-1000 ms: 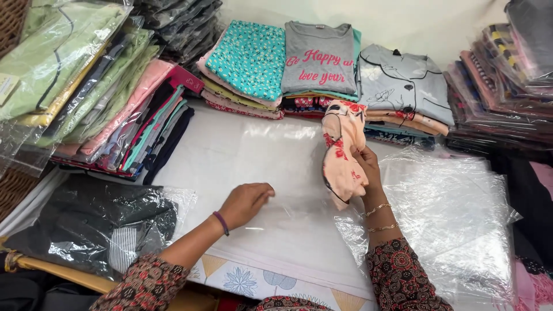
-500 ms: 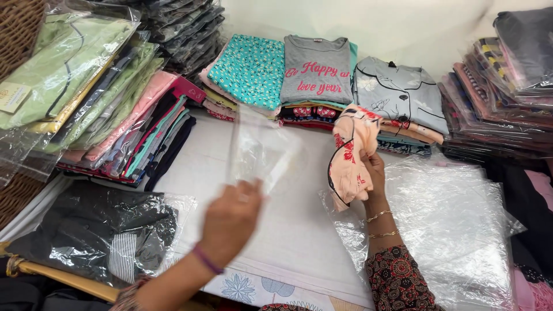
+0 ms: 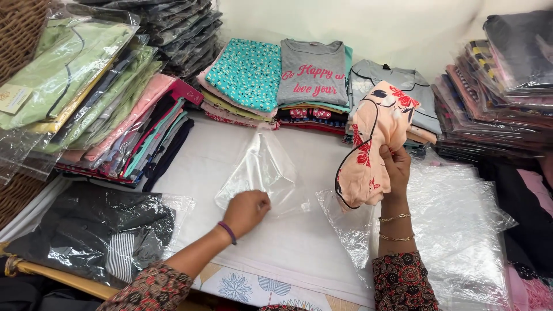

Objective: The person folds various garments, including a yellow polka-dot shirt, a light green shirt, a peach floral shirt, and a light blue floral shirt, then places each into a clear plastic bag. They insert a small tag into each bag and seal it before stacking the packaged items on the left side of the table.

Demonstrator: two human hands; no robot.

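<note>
While right hand [image 3: 396,164] grips the folded peach floral garment [image 3: 374,147] upright, left hand [image 3: 246,211] pinches the clear plastic bag [image 3: 262,173] on the counter [image 3: 299,242], at 9 o'clock from the garment.
</note>
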